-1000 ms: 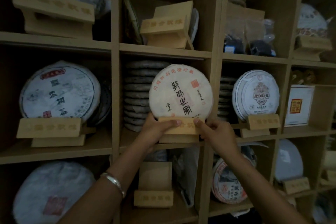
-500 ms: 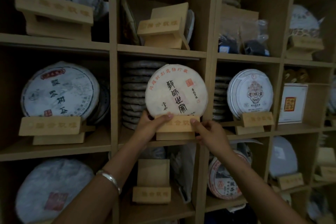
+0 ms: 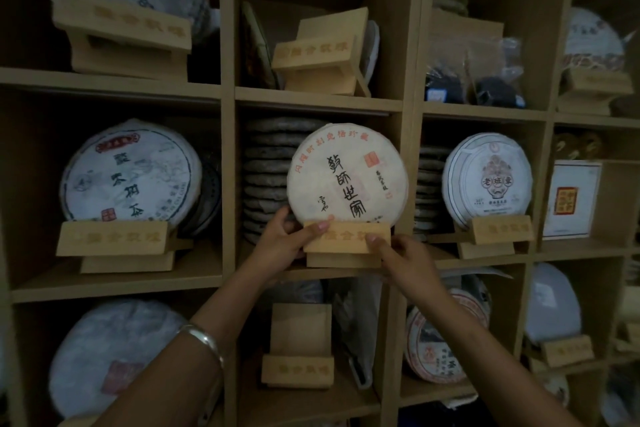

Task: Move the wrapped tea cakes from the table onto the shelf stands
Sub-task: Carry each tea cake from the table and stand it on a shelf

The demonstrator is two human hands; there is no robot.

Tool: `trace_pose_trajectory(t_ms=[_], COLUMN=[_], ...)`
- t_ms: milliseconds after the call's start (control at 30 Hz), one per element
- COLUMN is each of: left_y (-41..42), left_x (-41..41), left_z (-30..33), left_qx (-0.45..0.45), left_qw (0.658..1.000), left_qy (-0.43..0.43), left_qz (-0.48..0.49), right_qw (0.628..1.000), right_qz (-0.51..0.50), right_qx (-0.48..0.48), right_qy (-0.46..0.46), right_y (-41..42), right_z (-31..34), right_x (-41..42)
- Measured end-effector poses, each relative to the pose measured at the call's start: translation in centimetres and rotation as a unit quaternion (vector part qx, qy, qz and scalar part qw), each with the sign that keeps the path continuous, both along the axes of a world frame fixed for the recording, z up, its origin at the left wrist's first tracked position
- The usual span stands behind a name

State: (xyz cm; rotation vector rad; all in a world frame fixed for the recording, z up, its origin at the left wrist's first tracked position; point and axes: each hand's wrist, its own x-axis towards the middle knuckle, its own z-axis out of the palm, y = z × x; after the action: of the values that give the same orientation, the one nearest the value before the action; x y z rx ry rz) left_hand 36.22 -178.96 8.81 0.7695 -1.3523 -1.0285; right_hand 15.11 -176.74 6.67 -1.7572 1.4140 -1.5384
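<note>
The wrapped tea cake (image 3: pixel 347 174) stands upright on its wooden stand (image 3: pixel 347 242) in the middle cubby of the shelf (image 3: pixel 227 184), at the centre of the view; the left hand (image 3: pixel 284 242) grips the stand's left end, thumb laid across the front lip and fingers curled round behind it near the cake's lower rim; the right hand (image 3: pixel 407 262) pinches the stand's right end, thumb on the front face, its other fingers hidden behind, so I cannot tell how they lie.

The likely job now is squaring the stand in its cubby; the risk, as I judge it, is that a nudge to the stand tips the cake forward off the shallow lip, since nothing holds its top edge; a push too far back could also knock the pile of unwrapped cakes (image 3: pixel 268 180) stacked behind it at 9 o'clock.

Counting what shows: two hands; one bracelet (image 3: pixel 204 343) on the left wrist; eight wooden stands that I can make out, two of them bare, one at 12 o'clock (image 3: pixel 317 55) and one at 6 o'clock (image 3: pixel 298 360); at least seven wrapped cakes facing out, though the blurred edges may hide more; two piles of bare cakes, the second (image 3: pixel 429 191) at 3 o'clock; one white box (image 3: pixel 571 199) farther right.
</note>
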Motion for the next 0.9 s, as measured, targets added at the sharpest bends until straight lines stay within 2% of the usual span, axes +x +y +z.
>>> trace_pose_trajectory(t_ms=[200,400,567,733,900], left_y=[-0.2,0.4,0.6,0.9,1.2], left_x=[-0.4,-1.5,-1.1,-0.5,-0.4], left_z=[0.3,-0.4,-0.5,-0.5,-0.4], left_qx=[-0.001,-0.032,-0.015,0.006,0.007], left_qw=[1.000,0.999,0.998,0.997,0.997], left_qy=[0.006,0.027,0.027,-0.008,0.004], left_qz=[-0.014,0.034,0.057,0.073,0.073], right_qw=[1.000,0.999,0.999,0.999,0.998], right_qz=[0.000,-0.005,-0.016,-0.027,-0.042], right_qx=[0.007,0.032,0.037,0.020,0.016], right_qy=[-0.010,0.001,-0.005,0.017,0.036], right_y=[0.3,0.7,0.5,0.2,0.0], right_z=[0.2,0.4,0.4,0.4,0.2], right_x=[0.0,-0.4,-0.4,-0.2,-0.2])
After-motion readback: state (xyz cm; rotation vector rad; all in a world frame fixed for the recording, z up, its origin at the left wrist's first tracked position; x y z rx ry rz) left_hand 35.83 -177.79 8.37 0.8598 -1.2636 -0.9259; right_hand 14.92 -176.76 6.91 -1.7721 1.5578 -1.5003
